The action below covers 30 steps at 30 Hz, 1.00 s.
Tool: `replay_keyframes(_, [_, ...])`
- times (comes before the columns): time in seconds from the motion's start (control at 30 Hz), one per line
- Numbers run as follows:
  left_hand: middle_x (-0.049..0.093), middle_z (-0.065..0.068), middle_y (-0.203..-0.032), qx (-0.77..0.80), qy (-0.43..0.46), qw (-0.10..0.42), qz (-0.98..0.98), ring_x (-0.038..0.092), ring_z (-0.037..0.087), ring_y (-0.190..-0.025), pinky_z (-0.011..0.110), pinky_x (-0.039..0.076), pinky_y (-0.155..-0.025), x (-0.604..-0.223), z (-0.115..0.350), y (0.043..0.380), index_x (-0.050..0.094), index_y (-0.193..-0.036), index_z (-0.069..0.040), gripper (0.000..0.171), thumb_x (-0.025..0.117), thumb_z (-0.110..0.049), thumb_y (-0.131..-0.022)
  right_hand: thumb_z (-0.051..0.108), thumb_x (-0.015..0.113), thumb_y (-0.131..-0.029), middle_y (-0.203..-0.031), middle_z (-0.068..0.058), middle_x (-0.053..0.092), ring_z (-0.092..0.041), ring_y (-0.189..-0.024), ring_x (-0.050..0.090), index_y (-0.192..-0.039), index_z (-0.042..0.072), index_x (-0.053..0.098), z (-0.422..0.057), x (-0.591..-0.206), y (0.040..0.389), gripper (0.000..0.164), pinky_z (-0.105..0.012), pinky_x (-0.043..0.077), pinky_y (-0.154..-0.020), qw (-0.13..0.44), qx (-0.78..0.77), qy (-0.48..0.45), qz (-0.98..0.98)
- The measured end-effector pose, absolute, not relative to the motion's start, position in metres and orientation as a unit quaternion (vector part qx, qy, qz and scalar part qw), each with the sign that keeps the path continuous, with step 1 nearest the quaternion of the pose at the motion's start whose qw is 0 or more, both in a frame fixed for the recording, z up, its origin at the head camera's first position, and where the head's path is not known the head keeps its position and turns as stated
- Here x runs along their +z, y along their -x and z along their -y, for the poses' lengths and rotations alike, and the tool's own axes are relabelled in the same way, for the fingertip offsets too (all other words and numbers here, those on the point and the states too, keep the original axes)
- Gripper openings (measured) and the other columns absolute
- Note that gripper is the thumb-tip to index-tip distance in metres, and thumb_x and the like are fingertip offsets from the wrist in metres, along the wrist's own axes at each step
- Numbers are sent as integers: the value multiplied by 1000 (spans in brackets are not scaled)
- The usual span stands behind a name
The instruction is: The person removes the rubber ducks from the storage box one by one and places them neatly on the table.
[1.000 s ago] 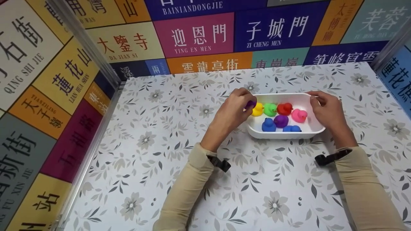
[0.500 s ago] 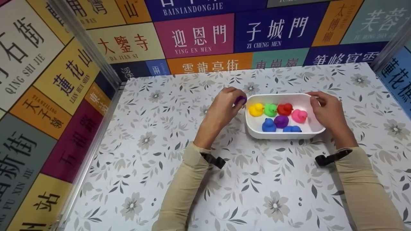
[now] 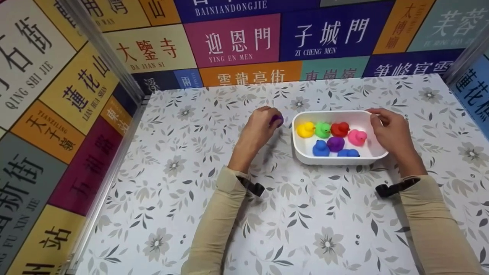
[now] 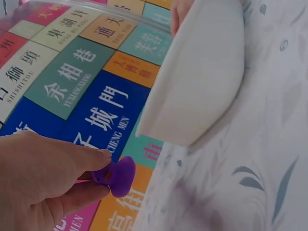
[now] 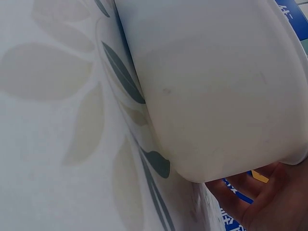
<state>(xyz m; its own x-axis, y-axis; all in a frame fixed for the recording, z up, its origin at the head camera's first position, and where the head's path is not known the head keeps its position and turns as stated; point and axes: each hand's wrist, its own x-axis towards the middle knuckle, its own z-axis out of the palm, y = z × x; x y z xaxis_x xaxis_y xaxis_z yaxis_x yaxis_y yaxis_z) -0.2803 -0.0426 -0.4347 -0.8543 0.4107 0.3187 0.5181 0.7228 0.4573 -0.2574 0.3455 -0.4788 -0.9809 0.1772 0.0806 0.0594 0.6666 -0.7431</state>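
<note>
My left hand [image 3: 256,128] pinches a purple rubber duck [image 4: 121,177] between thumb and fingertips, raised above the table to the left of a white plastic tub [image 3: 340,161]. Only a bit of that duck shows past the fingers in the head view. At the tub's right end, my right hand [image 3: 393,133] grips the rim. In the tub lie several rubber ducks: a yellow duck [image 3: 305,130], a green duck [image 3: 322,130], a red duck [image 3: 339,129], a pink duck [image 3: 357,137], another purple duck [image 3: 335,144] and two blue ones, one a blue duck [image 3: 321,148] sitting upright.
The tub stands on a table covered with a white floral cloth [image 3: 290,229]. Walls of coloured panels with lettering [image 3: 233,38] rise behind the table and on both sides. Black straps [image 3: 250,186] sit on both wrists.
My left hand has moved left, away from over the tub's left end, carrying the purple rubber duck out past the rim. The right hand has stayed at the tub's right end.
</note>
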Motion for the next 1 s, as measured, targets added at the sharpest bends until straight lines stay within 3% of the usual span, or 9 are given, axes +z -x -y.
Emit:
replay_keyframes(0.23, [79,7,-112,-253,213,62,942,75,21,-104,31,61,-96,-455,42,284,80,-115,-8,14,72,-14,-105,47,45,-113,-141,-19,72,-9,-109,59,-148,17,67,-345,-481,257,51,-22,40,-92,81,399,70,910])
replay_keyframes(0.47, [78,8,-115,-243,209,49,946,75,22,-106,34,61,-96,-466,40,286,79,-116,-9,15,72,-15,-105,46,46,-113,-143,-19,71,-2,-111,59,-148,16,67,-343,-478,256,51,-20,41,-94,85,397,69,911])
replay_keyframes(0.7, [77,9,-115,-250,219,45,942,74,23,-105,34,61,-96,-467,42,288,79,-118,-7,16,72,-13,-104,47,44,-114,-150,-19,66,-33,-137,61,-151,16,64,-343,-476,257,53,-46,46,-114,71,406,71,908])
replay_keyframes(1.0, [77,9,-116,-245,216,53,944,73,23,-106,35,60,-96,-469,42,287,79,-119,-7,17,72,-13,-104,47,45,-113,-149,-20,67,-33,-137,62,-150,15,65,-344,-477,257,53,-43,45,-114,78,408,65,907])
